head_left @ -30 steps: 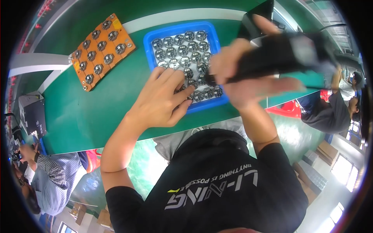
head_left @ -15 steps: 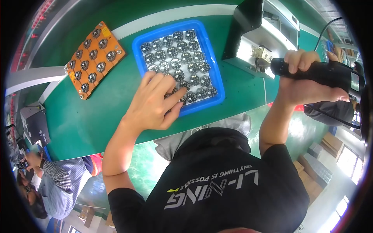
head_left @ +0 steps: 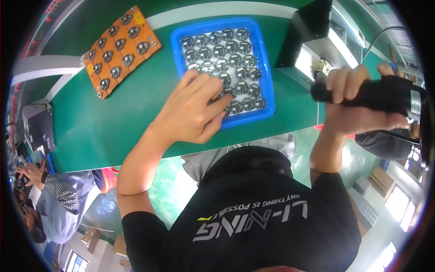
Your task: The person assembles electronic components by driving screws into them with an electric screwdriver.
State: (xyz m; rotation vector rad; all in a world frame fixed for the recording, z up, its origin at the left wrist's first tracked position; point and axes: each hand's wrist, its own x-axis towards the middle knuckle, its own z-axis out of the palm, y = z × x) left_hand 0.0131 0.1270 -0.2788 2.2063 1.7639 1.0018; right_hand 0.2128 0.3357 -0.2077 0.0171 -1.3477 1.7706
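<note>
My left hand [head_left: 195, 109] reaches over the near left part of a blue tray [head_left: 269, 86]. Its fingers are curled, with thumb and index finger closed about one of the small round circuit boards [head_left: 227, 111], mostly hidden by the hand. Several more such boards stand in rows on the tray's white lining. On the right, my right hand [head_left: 353, 97] is wrapped around a black electric screwdriver [head_left: 385, 96], held up in the air before a metal-fronted box machine [head_left: 294, 56]. The tool's working tip cannot be made out.
An orange plate [head_left: 106, 69] carrying several round boards lies at the far left of the green table [head_left: 118, 131]. A dark box [head_left: 38, 122] stands at the table's left end. Beyond it another person [head_left: 68, 204] works at lower left. A black cable [head_left: 394, 135] hangs by my right hand.
The whole view has shifted, so table, tray and plate sit farther right and higher. My right hand with the screwdriver has come slightly away from the machine's front. My left hand stays at the same boards.
</note>
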